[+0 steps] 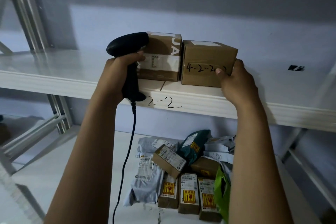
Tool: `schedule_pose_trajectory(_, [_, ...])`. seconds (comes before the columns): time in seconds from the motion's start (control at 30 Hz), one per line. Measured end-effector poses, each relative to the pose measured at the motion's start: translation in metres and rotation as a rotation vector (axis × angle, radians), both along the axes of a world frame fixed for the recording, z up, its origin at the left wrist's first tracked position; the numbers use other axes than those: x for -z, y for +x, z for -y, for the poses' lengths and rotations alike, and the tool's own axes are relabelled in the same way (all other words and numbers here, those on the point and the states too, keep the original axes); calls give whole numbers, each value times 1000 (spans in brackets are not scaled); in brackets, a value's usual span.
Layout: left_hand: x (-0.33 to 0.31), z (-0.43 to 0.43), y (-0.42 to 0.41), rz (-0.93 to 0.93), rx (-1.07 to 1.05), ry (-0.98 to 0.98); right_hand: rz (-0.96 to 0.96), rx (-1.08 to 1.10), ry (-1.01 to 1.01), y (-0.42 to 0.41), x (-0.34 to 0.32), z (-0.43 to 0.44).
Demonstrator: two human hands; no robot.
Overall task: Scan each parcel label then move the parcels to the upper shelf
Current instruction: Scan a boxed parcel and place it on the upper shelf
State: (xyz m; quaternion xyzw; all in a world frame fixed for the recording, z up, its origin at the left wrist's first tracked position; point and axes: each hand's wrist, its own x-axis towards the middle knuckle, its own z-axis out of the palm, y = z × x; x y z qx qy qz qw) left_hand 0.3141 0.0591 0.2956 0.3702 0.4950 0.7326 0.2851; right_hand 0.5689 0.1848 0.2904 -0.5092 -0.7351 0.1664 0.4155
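Observation:
Two brown cardboard parcels stand side by side on the white upper shelf (200, 96). The right parcel (205, 56) has "4-2-2" handwritten on its front, and my right hand (236, 82) grips its lower right corner, thumb on the front face. The left parcel (161, 54) has white tape across it. My left hand (120, 72) holds a black corded barcode scanner (127, 45) by its handle, the scanner head against the left parcel's left side. Several more parcels (181, 174) lie in a pile on the lower shelf (91, 178).
The pile below holds grey mailer bags (145, 178), small boxes with yellow fragile stickers, a dark green bag (194, 145) and a bright green bag (222, 192). The scanner cable (131, 147) hangs down between my arms. Metal shelf uprights (27, 9) stand at left. "2-2" is written on the upper shelf's edge.

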Motion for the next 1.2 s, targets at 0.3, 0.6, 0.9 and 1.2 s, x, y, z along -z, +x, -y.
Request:
schedule_pose_trajectory(0.3, [4, 4, -7, 36, -3, 26, -28, 43, -48, -8, -5, -1])
schedule_pose_trajectory(0.6, [-12, 12, -26, 150, 148, 88, -387, -112, -239, -24, -22, -9])
schedule_pose_trajectory(0.9, [-8, -7, -30, 119, 268, 116, -475, -148, -178, -20, -11, -6])
schedule_pose_trajectory(1.2, [2, -19, -33, 107, 115, 148, -683, -60, -91, -17, -11, -5])
